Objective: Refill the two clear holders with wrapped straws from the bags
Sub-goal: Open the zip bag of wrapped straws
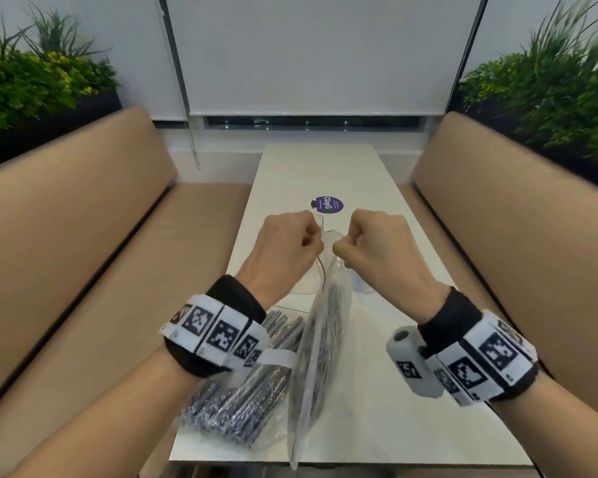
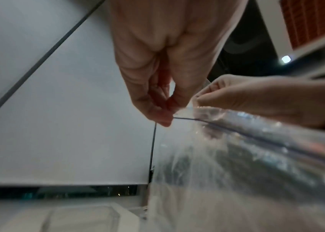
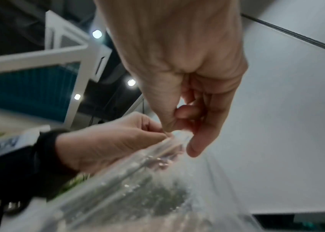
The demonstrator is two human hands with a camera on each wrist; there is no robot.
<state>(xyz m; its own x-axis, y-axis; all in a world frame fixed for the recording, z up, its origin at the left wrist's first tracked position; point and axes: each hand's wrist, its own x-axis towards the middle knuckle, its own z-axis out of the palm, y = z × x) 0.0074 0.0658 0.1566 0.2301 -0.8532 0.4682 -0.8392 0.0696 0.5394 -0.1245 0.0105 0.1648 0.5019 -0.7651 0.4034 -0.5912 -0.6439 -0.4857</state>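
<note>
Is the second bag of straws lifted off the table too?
No: the second bag of straws lies flat on the table under the left wrist, while both hands pinch only the raised bag.

We are pinching the top edge of a clear plastic bag (image 2: 247, 164) with our left hand (image 2: 163, 66), thumb and forefinger closing on a thin dark strip (image 2: 189, 120) at its mouth. Just to the right, our right hand (image 2: 267, 100) is gripping the same edge. A white blind (image 2: 68, 125) is hanging on the far side.
</note>
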